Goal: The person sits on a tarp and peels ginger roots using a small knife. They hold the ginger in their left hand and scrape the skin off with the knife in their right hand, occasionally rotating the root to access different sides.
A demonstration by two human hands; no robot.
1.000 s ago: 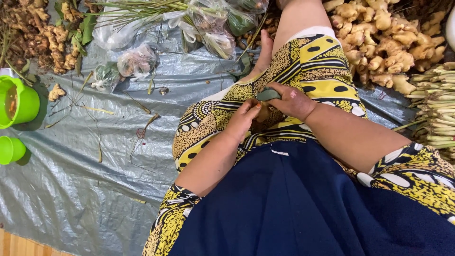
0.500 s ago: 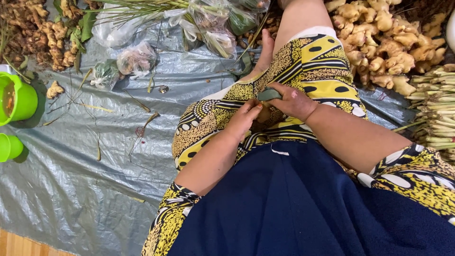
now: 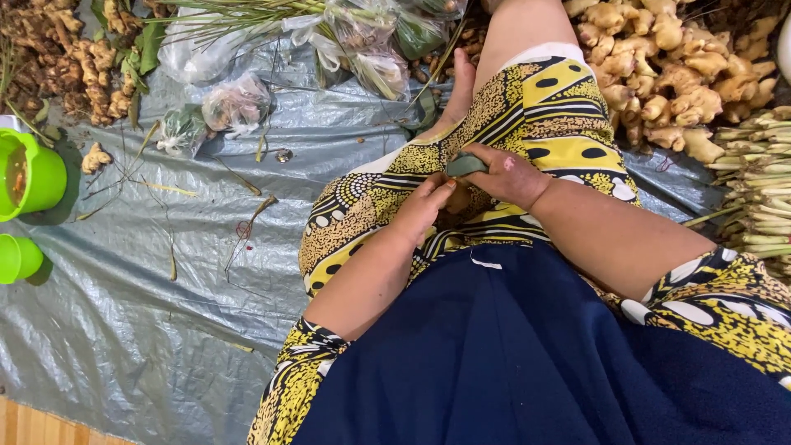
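— Green, folded and small — that leaf parcel [image 3: 466, 166] is what both hands are busy with. From the head camera, where does it sit?

— Over the lap, on the yellow-and-black patterned skirt [image 3: 544, 124], up against the right hand [image 3: 509, 175]. That hand's fingers [image 3: 486, 158] are curled over the parcel's right end and clamped on it. Its long axis runs roughly left to right, tilted a little, with the free end poking out towards the left.

— And the left hand [image 3: 424, 210]?

— Just below and to the left of the parcel. Its fingertips [image 3: 446, 188] are drawn together and seem to touch the underside, but I cannot tell whether they pinch it or only steady it — something brownish is tucked between the two hands and is too hidden to name.

— So which hand is nearer?

— The right one, plainly; it has the hold. The parcel lies up and to the right of the left fingertips.

— What lies round about?

— Grey tarpaulin [image 3: 124, 330] spread on the floor, ginger roots [image 3: 659, 66] heaped at the upper right, lemongrass stalks [image 3: 754, 173] by the right edge, clear plastic bags [image 3: 239, 103] of produce up the middle, and a green plastic cup [image 3: 33, 173] far off to the left.
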